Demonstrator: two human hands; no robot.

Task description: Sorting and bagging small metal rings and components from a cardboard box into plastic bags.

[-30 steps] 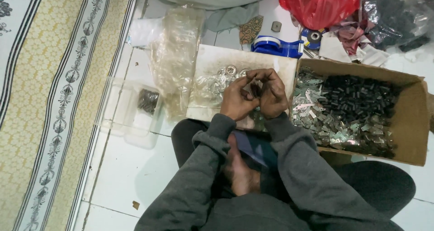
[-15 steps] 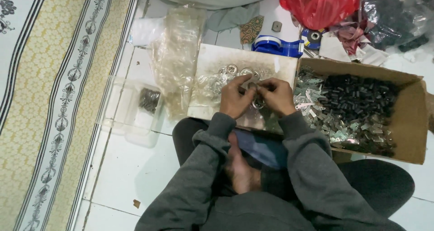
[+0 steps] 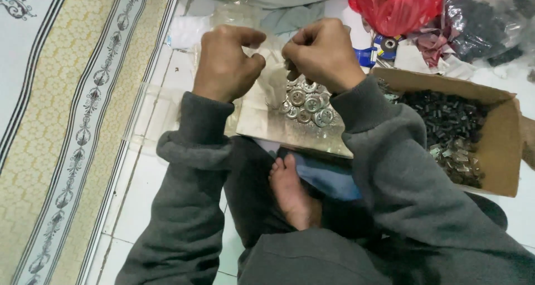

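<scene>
Small silver ring-shaped metal parts (image 3: pixel 307 103), heaped on a flat cardboard sheet (image 3: pixel 290 131) laid across the lap, just below and between two raised fists. Left hand (image 3: pixel 225 62) curled closed, thumb pressed against bent forefinger; whatever sat inside the pinch too small to make out. Right hand (image 3: pixel 323 53) likewise closed, fingertips bunched and turned down toward the heap, contents hidden by the knuckles. Both fists held close together yet apart, a strip of crinkled clear plastic (image 3: pixel 273 76) visible in the gap. Grey sweatshirt sleeves (image 3: pixel 390 168) framing the sheet on either side. Bare foot (image 3: pixel 290 193) tucked under the near edge of the cardboard, resting beside blue cloth (image 3: pixel 329 176). To the right, touching the sleeve, an open brown cardboard box (image 3: pixel 504 145) filled with small dark pieces (image 3: pixel 446 115) and some shiny ones at its near end. Beyond the box, a red plastic bag (image 3: pixel 398 6) and a clear bag of dark items (image 3: pixel 479 20). White tiled floor (image 3: pixel 139 190) beneath, patterned yellow-and-white mat (image 3: pixel 61 112) well off to the left.
</scene>
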